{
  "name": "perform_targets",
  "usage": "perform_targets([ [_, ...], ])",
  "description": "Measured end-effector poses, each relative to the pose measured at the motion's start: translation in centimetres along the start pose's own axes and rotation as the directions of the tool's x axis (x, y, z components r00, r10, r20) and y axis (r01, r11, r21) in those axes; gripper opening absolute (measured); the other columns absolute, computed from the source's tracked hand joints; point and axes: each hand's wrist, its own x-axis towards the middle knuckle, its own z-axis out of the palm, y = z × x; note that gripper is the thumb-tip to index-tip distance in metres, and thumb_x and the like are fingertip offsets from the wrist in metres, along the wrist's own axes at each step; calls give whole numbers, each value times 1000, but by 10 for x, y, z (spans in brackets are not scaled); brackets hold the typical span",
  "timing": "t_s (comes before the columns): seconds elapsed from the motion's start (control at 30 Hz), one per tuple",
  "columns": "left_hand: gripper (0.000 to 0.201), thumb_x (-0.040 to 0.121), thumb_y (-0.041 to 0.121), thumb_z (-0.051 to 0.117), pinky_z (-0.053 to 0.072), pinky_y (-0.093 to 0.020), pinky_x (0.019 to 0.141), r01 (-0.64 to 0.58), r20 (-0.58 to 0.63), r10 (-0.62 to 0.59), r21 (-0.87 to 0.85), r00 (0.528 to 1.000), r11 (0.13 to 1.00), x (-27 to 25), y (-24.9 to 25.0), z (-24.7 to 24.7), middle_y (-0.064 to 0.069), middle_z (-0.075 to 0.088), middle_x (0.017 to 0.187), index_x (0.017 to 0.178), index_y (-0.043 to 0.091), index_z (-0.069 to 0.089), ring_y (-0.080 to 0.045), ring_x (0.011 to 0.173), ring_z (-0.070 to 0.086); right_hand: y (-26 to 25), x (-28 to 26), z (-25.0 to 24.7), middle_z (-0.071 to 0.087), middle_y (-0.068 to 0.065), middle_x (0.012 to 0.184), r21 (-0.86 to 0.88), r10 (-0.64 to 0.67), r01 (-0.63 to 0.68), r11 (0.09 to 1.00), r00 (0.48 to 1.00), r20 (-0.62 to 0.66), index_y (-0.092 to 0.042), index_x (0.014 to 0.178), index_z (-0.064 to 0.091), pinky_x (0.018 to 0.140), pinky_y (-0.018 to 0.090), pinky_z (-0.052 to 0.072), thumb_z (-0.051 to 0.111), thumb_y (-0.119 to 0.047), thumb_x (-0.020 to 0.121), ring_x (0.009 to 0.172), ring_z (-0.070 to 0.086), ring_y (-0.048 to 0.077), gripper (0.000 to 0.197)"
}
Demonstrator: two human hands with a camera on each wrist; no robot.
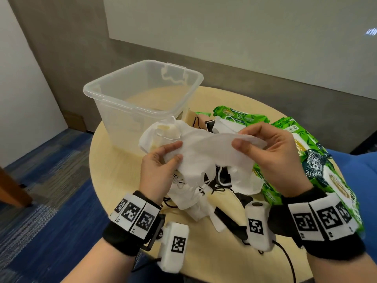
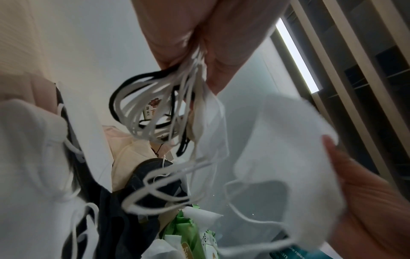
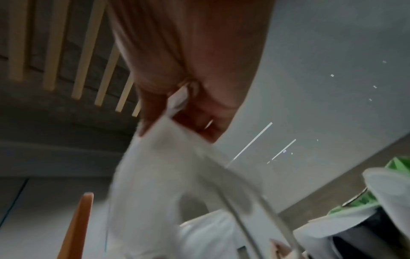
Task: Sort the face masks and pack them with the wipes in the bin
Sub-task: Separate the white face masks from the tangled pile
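Head view showed a white face mask [image 1: 206, 148] stretched between both hands, raised just in front of the clear bin [image 1: 114, 111]. The left hand [image 1: 161, 170] pinched one end along with a bunch of ear loops [image 2: 153, 108]; the right hand [image 1: 271, 152] pinched the other end between thumb and fingers. More masks [image 1: 204, 193] lay heaped on the worktop [image 1: 114, 176] nearer than the bin, wipes packs [image 1: 318, 160] to its right. The mask looked light, limp and snag-prone; gripping the fabric edges seemed safer than the loops.
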Motion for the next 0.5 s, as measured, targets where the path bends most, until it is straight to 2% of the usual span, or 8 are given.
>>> perform_targets([
  [0.07,35,83,-13,56,56,-33,85,-9,32,9,-5,999,1000,-1,2,2,-10,67,112,99,16,68,-25,104,64,-6,1,1,65,-12,68,157,30,-51,986,991,133,-27,65,70,62,16,46,81,-11,60,66,57,3,20],
  [0.13,37,84,-15,52,56,-31,81,-14,68,16,-27,998,1000,-3,3,4,-11,68,110,100,14,68,-22,98,66,-5,3,2,64,-11,69,184,69,-102,978,981,179,-24,65,69,63,16,46,81,-11,59,67,57,4,19],
  [0.2,37,84,-13,48,56,-30,75,-3,99,10,-73,995,997,-5,4,6,-15,67,110,101,13,69,-20,93,66,2,5,6,62,-10,67,100,125,-141,985,980,156,-17,68,64,62,15,46,74,-4,70,66,56,4,16],
  [0.27,37,76,1,44,52,-32,78,11,133,5,-123,991,992,-6,5,7,-16,67,111,99,13,70,-24,100,63,12,8,10,60,-10,67,6,162,-163,987,982,95,-13,70,59,62,16,44,69,1,76,66,54,4,18],
  [0.33,44,68,12,38,50,-35,85,23,191,10,-171,982,985,-7,5,7,-12,68,110,96,13,71,-24,108,60,20,10,13,58,-11,68,-56,169,-166,984,984,51,-15,70,58,64,19,43,68,1,79,69,53,6,20],
  [0.4,44,69,16,36,50,-34,87,31,250,21,-201,968,979,-9,5,7,-6,70,106,98,12,70,-21,108,61,26,10,13,58,-14,67,-130,166,-163,978,986,12,-20,69,58,66,21,42,69,-3,79,70,52,5,23],
  [0.5,38,69,16,47,52,-28,84,10,285,49,-203,957,979,-12,7,8,1,72,102,100,13,68,-14,102,64,32,10,13,58,-10,73,-214,146,-153,965,988,-51,-22,70,57,69,22,41,70,-10,80,74,53,7,20],
])
